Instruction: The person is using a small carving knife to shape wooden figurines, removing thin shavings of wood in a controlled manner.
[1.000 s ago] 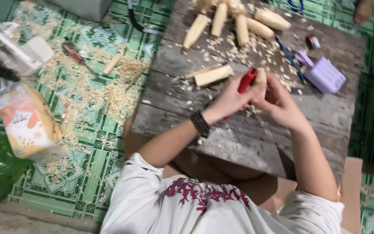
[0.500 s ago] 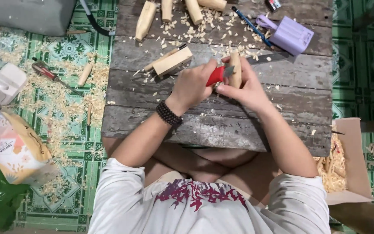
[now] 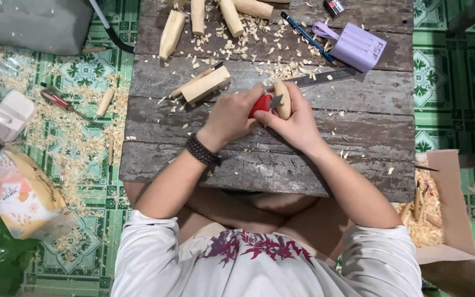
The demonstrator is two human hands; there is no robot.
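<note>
My left hand (image 3: 231, 116), with a dark bead bracelet on the wrist, grips a red-handled knife (image 3: 260, 103). My right hand (image 3: 296, 124) holds a small pale carved wood piece (image 3: 283, 98) upright against the knife's blade. Both hands meet over the middle of a weathered wooden board (image 3: 358, 129) that lies across my lap. A rectangular wood block (image 3: 206, 86) lies just left of my left hand. Several carved wood pieces (image 3: 171, 34) lie along the board's far edge among shavings.
A purple case (image 3: 357, 47), a blue pen (image 3: 307, 37) and a flat metal blade (image 3: 329, 78) lie at the board's far right. A cardboard box (image 3: 447, 212) of shavings sits at my right. Left on the green tiled floor: a red-handled tool (image 3: 56, 100), a printed bag (image 3: 23, 195), shavings.
The view has swung so the board sits more centred and upright. My hands stay joined on the knife and wood piece, now a little nearer my body.
</note>
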